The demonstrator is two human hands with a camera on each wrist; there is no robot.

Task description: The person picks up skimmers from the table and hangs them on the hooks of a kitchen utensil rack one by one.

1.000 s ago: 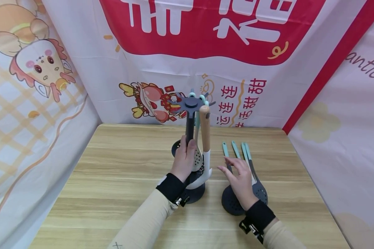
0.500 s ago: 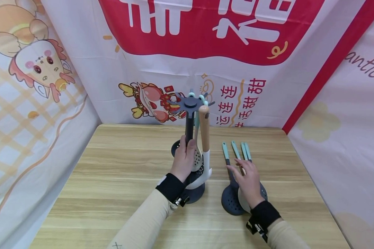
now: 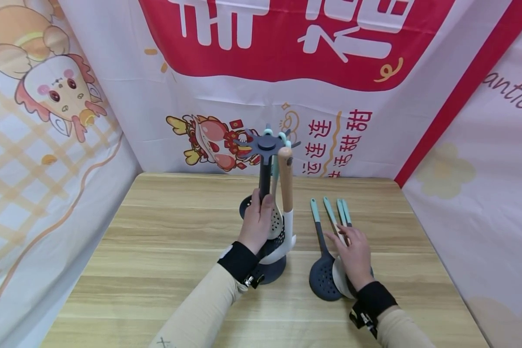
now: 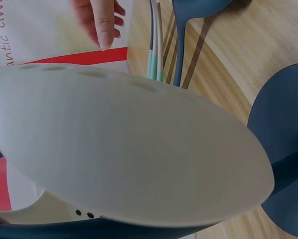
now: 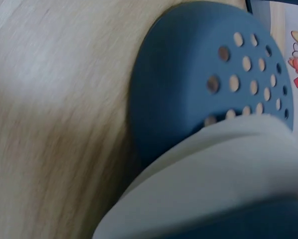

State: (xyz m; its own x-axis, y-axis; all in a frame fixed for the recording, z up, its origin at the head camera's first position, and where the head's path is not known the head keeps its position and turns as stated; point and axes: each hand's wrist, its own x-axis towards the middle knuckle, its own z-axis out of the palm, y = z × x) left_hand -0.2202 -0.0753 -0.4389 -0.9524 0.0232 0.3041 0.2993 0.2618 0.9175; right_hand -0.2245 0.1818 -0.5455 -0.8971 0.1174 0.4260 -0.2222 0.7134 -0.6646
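My left hand [image 3: 255, 227] grips the dark post of a rotating utensil stand [image 3: 267, 144] with a round base [image 3: 271, 273]. Hanging on the stand are a white utensil with a wooden handle [image 3: 285, 181], a pale slotted spoon [image 3: 276, 224] and other dark utensils. To the right, my right hand [image 3: 354, 253] hovers over several lying utensils with mint handle ends, thumb and fingers apart and holding nothing visible. Beside it lie a dark skimmer [image 3: 324, 280] and a pale-headed utensil [image 5: 228, 169], the latter partly hidden. A large pale utensil head [image 4: 129, 144] blocks much of the left wrist view.
Everything stands on a wood-grain table [image 3: 165, 241]. Printed cloth [image 3: 226, 92] hangs behind it, with more cloth along the left and right sides. The stand and the lying utensils are a short gap apart.
My right hand has moved rightward over the lying utensils, uncovering more of the dark skimmer and the pale utensil head. The left hand keeps its grip on the stand's post.
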